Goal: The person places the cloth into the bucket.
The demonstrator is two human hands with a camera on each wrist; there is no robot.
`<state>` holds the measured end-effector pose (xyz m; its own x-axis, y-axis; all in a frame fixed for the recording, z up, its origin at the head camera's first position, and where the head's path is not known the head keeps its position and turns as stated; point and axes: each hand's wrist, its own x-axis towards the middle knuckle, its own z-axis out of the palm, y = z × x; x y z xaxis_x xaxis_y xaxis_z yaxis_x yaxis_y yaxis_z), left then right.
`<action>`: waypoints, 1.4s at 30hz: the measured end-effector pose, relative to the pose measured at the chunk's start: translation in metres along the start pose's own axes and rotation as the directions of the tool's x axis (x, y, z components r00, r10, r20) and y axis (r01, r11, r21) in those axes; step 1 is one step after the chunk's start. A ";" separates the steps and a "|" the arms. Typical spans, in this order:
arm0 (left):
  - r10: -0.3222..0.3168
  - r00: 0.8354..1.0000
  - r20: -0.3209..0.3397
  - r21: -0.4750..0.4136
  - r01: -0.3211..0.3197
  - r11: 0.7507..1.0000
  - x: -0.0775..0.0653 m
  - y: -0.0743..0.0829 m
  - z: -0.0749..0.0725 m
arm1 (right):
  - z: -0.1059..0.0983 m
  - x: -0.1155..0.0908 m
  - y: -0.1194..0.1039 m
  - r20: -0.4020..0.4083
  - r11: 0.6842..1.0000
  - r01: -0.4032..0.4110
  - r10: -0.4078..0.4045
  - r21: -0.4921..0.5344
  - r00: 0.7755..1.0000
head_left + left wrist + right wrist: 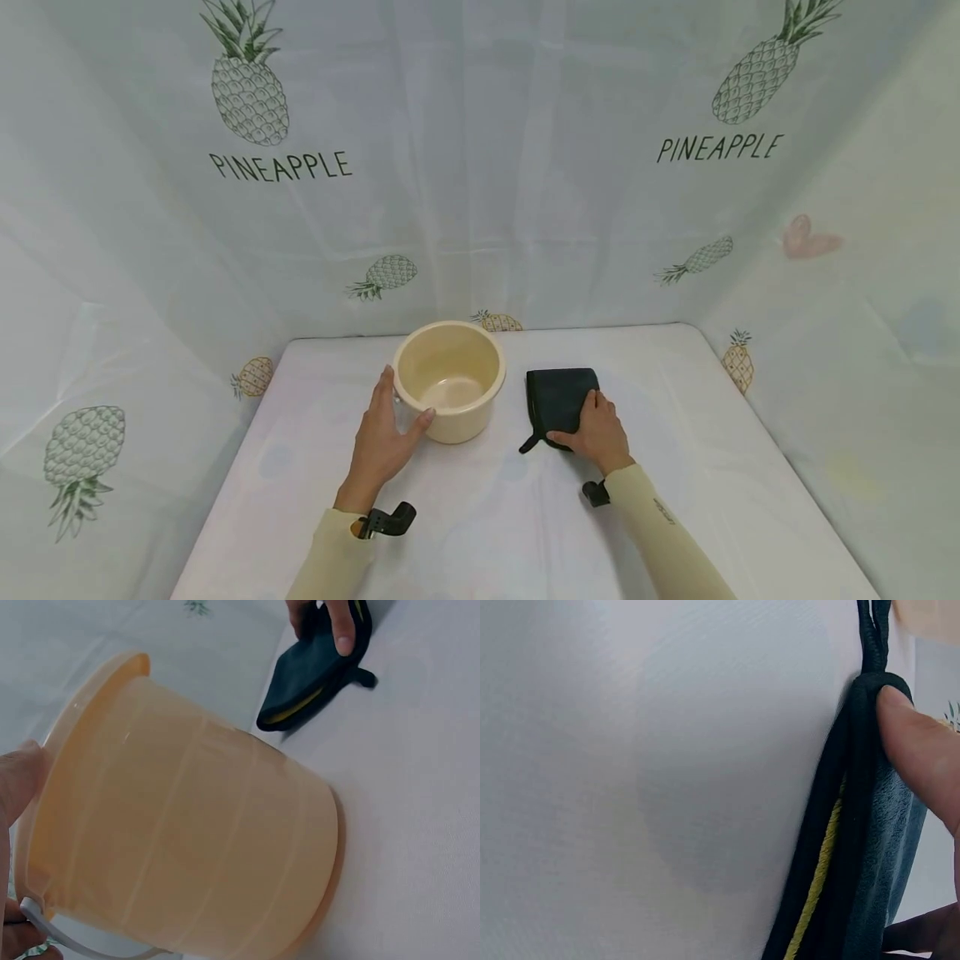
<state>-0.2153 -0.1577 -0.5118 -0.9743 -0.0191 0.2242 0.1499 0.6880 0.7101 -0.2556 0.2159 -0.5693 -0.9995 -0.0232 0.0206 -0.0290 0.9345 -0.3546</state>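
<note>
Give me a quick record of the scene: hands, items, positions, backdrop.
Left hand: thumb and fingers spread, touching the cream bucket
Bucket position: upright on the white-covered table
Bucket handle: pale, hanging at the side
Right hand: grips the folded dark cloth
Cloth position: right of bucket, apart
Cloth details: loop, yellow strip
Backdrop: pineapple-print sheeting

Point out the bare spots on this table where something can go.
The table is bare right of the folded cloth, left of the left hand, and in front, between the sleeves. It's crowded at the bucket, with the left hand at its rim, and where the right hand grips the cloth. Bucket and cloth leave only a narrow gap.
</note>
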 end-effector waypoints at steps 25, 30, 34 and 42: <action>0.008 1.000 -0.018 -0.061 -0.009 0.998 -0.001 0.001 0.001 | -0.006 0.002 -0.008 -0.045 0.997 -0.037 0.040 0.064 0.998; 0.000 1.000 -0.018 -0.099 -0.001 0.995 0.000 0.001 0.001 | -0.007 0.001 -0.009 -0.062 0.995 -0.049 0.054 0.092 0.997; 0.001 1.000 -0.028 -0.111 -0.004 0.994 0.000 0.000 0.001 | -0.011 0.000 -0.008 -0.075 0.992 -0.060 0.068 0.112 0.995; 0.001 0.999 -0.048 -0.127 -0.007 0.992 0.001 -0.005 0.002 | -0.038 -0.001 -0.013 -0.169 0.982 0.018 0.014 0.187 0.986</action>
<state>-0.2176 -0.1594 -0.5165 -0.9650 -0.0532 0.2569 0.1772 0.5901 0.7876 -0.2538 0.2168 -0.5293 -0.9837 0.0505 0.1729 -0.0482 0.8511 -0.5228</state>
